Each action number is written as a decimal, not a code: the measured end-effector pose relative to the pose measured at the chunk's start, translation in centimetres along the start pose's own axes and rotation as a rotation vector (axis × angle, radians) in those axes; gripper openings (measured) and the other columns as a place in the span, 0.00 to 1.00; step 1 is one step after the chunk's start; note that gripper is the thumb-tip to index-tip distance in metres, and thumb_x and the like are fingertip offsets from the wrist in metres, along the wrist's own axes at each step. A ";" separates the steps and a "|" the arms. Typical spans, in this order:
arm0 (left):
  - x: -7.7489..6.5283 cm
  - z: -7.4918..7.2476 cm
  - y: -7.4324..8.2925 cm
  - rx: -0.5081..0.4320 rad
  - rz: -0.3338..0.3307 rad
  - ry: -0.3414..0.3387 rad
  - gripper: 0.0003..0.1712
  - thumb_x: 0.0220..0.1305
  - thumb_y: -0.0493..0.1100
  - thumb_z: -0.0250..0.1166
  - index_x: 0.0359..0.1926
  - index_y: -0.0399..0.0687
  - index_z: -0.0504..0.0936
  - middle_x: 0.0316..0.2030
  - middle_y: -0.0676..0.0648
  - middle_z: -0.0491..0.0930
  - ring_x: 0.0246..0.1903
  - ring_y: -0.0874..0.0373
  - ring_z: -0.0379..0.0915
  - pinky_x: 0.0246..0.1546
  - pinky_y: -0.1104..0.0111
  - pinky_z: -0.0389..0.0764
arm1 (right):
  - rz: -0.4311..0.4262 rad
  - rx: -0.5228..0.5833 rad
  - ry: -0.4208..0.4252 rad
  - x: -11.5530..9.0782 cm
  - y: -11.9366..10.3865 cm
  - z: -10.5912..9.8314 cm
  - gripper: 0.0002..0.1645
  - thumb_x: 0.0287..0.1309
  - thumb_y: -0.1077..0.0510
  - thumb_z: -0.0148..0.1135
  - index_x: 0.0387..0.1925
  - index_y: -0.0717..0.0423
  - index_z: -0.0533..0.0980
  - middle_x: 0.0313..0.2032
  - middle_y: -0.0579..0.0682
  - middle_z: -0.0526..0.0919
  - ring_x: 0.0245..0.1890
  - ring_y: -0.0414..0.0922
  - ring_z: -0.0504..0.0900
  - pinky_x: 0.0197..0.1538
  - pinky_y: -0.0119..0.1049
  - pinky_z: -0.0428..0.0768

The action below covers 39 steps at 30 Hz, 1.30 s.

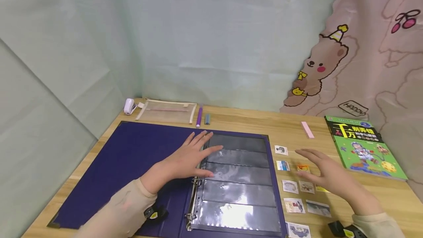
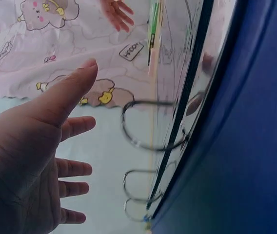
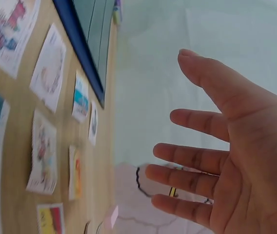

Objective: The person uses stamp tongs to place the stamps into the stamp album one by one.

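Note:
A dark blue ring binder (image 1: 142, 150) lies spread on the table, with a black page of clear horizontal pockets (image 1: 236, 190) on its right side. My left hand (image 1: 188, 159) hovers over the spine and the page's left edge, fingers spread. In the left wrist view it is apart from the metal rings (image 2: 124, 124), with nothing in its grasp. To the right of the binder, several stamps (image 1: 290, 186) lie in loose rows. Above them hangs my right hand (image 1: 333, 175), fingers extended and holding nothing; it overlaps an orange stamp (image 3: 75, 173) in the head view.
Along the back lie a white stapler (image 1: 129, 106), a mesh zip pouch (image 1: 166, 111), a purple pen (image 1: 199, 116) and a small grey-blue block (image 1: 207, 119). A pink strip (image 1: 307, 129) and a green book (image 1: 367, 148) are at the right. Draped cloth (image 1: 205, 39) backs the table.

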<state>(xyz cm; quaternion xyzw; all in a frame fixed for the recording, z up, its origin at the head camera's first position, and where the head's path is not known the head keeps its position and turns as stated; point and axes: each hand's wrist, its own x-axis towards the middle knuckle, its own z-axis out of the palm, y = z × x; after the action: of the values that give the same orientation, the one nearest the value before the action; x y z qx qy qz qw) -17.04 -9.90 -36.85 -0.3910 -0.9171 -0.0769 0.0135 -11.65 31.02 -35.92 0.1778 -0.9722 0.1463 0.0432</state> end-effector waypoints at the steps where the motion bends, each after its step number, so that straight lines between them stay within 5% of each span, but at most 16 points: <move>1: 0.3 0.2 0.1 -0.001 0.011 -0.005 0.45 0.49 0.72 0.53 0.67 0.69 0.52 0.70 0.44 0.41 0.70 0.48 0.33 0.65 0.45 0.42 | 0.006 0.007 0.008 -0.2 0.2 0.0 0.37 0.49 0.41 0.61 0.60 0.49 0.65 0.58 0.59 0.69 0.54 0.62 0.69 0.48 0.60 0.69; 9: 1.9 0.9 0.7 0.025 0.075 -0.011 0.45 0.48 0.72 0.53 0.67 0.67 0.53 0.70 0.44 0.42 0.70 0.46 0.36 0.65 0.45 0.45 | 0.071 0.079 0.068 -1.3 2.7 0.3 0.33 0.51 0.46 0.61 0.57 0.55 0.68 0.52 0.59 0.74 0.47 0.61 0.75 0.43 0.58 0.72; 17: 2.2 2.3 0.5 0.017 0.079 -0.086 0.46 0.49 0.73 0.52 0.67 0.68 0.52 0.70 0.41 0.43 0.69 0.44 0.37 0.64 0.45 0.48 | 0.136 0.058 0.091 -1.4 4.7 0.9 0.31 0.50 0.48 0.63 0.53 0.59 0.70 0.43 0.58 0.78 0.39 0.55 0.77 0.39 0.50 0.75; 22: 2.1 2.8 0.1 -0.014 0.064 -0.099 0.45 0.50 0.72 0.51 0.67 0.67 0.52 0.69 0.41 0.44 0.69 0.45 0.38 0.64 0.46 0.50 | 0.180 0.047 0.059 -1.7 6.2 1.2 0.29 0.49 0.50 0.64 0.50 0.62 0.71 0.38 0.58 0.78 0.36 0.52 0.77 0.34 0.43 0.74; 28: 2.7 3.7 -0.4 0.008 0.051 -0.061 0.40 0.54 0.69 0.52 0.65 0.60 0.59 0.68 0.41 0.51 0.68 0.46 0.46 0.64 0.50 0.53 | 0.237 0.030 -0.020 -2.4 7.8 1.4 0.24 0.46 0.50 0.66 0.42 0.62 0.75 0.32 0.51 0.79 0.28 0.35 0.75 0.29 0.30 0.72; 39: 3.2 4.8 -0.9 0.085 0.068 -0.018 0.40 0.54 0.70 0.51 0.63 0.55 0.63 0.63 0.43 0.61 0.65 0.47 0.54 0.63 0.53 0.57 | 0.296 0.019 -0.113 -2.9 8.8 1.3 0.18 0.46 0.44 0.64 0.33 0.52 0.77 0.29 0.44 0.79 0.26 0.28 0.70 0.30 0.31 0.70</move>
<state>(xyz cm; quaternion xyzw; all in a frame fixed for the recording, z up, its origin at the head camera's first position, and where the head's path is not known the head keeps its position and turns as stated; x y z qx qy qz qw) -19.71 -7.45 -41.47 -0.4217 -0.9058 -0.0337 0.0243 -12.14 39.51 -39.94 0.0412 -0.9872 0.1501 -0.0353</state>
